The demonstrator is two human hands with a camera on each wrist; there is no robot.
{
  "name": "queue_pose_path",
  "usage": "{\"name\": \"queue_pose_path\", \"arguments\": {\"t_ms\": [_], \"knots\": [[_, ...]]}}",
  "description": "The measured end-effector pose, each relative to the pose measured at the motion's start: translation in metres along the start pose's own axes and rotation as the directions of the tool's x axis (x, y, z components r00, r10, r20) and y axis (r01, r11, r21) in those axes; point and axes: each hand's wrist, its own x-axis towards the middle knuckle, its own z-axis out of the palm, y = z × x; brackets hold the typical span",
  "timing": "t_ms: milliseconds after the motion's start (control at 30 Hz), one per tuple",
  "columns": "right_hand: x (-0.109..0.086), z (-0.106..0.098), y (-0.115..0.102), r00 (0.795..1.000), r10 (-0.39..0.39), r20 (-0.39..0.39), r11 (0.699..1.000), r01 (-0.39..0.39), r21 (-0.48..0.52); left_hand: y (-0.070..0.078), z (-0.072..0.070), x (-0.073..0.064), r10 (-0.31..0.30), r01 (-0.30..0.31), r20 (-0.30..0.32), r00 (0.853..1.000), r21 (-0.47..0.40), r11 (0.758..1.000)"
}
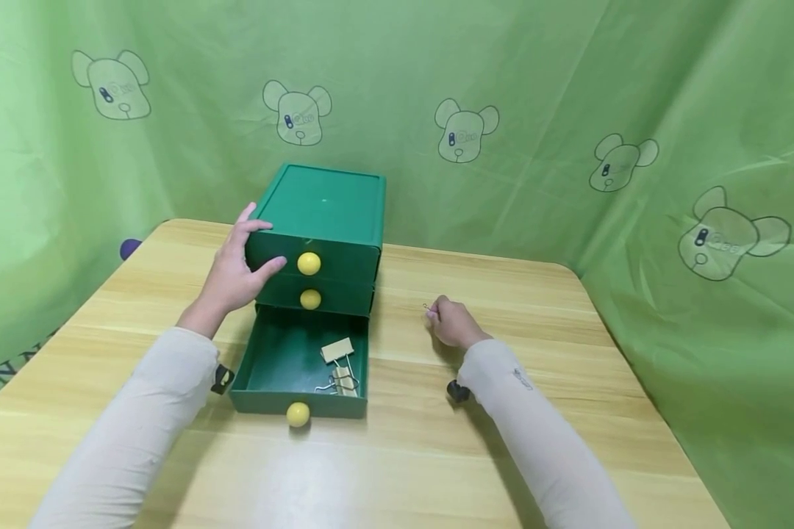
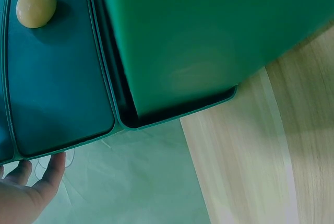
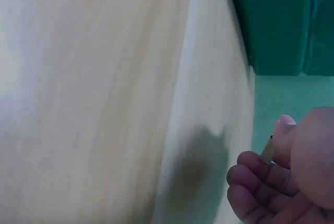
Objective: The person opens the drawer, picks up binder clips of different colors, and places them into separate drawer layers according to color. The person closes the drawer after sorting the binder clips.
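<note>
A green drawer cabinet (image 1: 324,206) with yellow knobs stands on the table, its bottom drawer (image 1: 278,360) pulled out. Two beige binder clips (image 1: 337,350) with wire handles lie at the right of that drawer. My left hand (image 1: 233,272) rests on the cabinet's upper left corner, fingers spread along the side and top edge, thumb at the front. Right of the cabinet, above the table, my right hand (image 1: 453,322) pinches a small binder clip (image 3: 267,151) between thumb and forefinger. A wire loop of it pokes out in the head view; the fingers hide most of the rest.
The wooden table (image 1: 503,441) reaches past both sides of the cabinet. Behind it hangs a green curtain (image 1: 397,73) printed with bear heads. A purple round thing (image 1: 129,248) shows beyond the table's left edge.
</note>
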Motion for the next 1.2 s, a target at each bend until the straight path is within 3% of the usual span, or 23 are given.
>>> {"name": "queue_pose_path", "arguments": {"t_ms": [300, 633, 1200], "knots": [[-0.010, -0.006, -0.004, 0.996, -0.056, -0.063, 0.995, 0.061, 0.081, 0.001, 0.000, 0.001, 0.007, -0.007, -0.002, 1.000, -0.005, 1.000], [-0.031, -0.007, -0.021, 0.989, -0.107, -0.103, 0.989, 0.116, 0.087, 0.000, 0.001, 0.000, -0.004, 0.004, 0.001, 1.000, -0.001, 1.000], [-0.049, -0.009, -0.067, 0.924, -0.324, -0.202, 0.939, 0.341, 0.054, 0.001, -0.002, -0.001, -0.016, 0.015, 0.016, 1.000, 0.022, 1.000]]}}
